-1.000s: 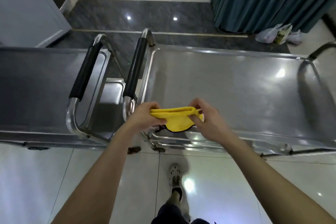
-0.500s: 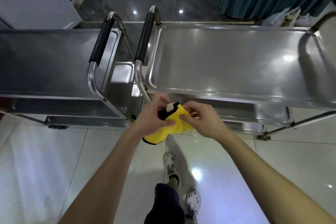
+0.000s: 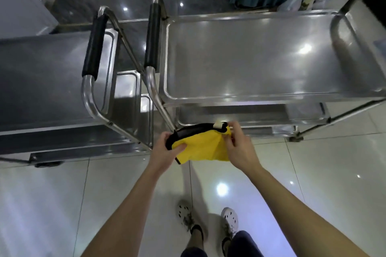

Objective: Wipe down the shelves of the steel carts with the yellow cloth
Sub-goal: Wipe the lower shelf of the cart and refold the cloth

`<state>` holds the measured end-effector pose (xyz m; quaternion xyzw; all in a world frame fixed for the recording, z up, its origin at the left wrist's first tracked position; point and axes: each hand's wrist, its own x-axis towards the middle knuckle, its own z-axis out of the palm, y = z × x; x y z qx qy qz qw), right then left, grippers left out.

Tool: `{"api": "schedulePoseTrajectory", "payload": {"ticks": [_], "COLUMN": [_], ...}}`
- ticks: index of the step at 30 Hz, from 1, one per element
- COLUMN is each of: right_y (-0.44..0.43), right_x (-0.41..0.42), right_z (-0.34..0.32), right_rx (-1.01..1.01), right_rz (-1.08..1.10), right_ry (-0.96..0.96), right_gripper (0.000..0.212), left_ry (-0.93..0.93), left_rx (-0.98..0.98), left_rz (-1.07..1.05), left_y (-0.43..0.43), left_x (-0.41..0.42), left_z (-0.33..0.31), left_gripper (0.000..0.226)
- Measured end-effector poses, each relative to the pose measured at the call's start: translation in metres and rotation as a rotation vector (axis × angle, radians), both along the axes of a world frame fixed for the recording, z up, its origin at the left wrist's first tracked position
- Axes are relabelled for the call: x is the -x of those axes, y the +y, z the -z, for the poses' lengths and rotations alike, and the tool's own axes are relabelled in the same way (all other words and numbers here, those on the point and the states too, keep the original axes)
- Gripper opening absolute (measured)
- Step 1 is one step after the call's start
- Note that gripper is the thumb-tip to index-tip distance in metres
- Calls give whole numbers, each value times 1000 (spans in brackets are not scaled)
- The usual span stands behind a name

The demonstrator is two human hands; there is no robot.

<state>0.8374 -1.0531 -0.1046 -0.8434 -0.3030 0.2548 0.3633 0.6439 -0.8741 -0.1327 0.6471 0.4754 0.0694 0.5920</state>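
Tiled floor (image 3: 62, 204), two steel carts (image 3: 52, 79) abreast; left hand (image 3: 166, 150) and right hand (image 3: 239, 150) each pinch the yellow cloth (image 3: 200, 148), best folded to a flat pad before wiping the top shelf (image 3: 240, 58).

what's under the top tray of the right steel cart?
A lower steel shelf shows as a strip below the near edge of the right cart's shiny steel top tray. The tray covers the rest, so whatever lies further back is hidden.
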Motion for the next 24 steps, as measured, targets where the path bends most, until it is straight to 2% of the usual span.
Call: {"api": "schedulePoseTrajectory", "payload": {"ticks": [5,9,12,16,19,22,24], "right_y": [0,5,6,11,32,69,92], "right_x": [6,-1,-13,-38,-60,-89,-109], "right_z": [42,97,154,208,233,258,282], "right_rx": [24,31,54,-5,-128,-273,-188], "right_rz": [74,88,107,124,85,98,68], "right_ry": [64,83,88,54,23,-166,-263], "right_gripper": [27,21,28,47,59,43,28], "left_ry": [-28,8,17,72,-3,-85,-35], "left_rx": [-257,-394,-366,-353,-395,-562,-646], "left_rz": [-47,49,73,119,99,103,155], "left_y": [-5,-4,-1,7,28,63,84], "left_x": [-8,-19,-36,-66,-90,-119,-136], "left_z": [31,76,122,176,203,230,250], "left_gripper": [63,28,20,37,47,43,45]}}
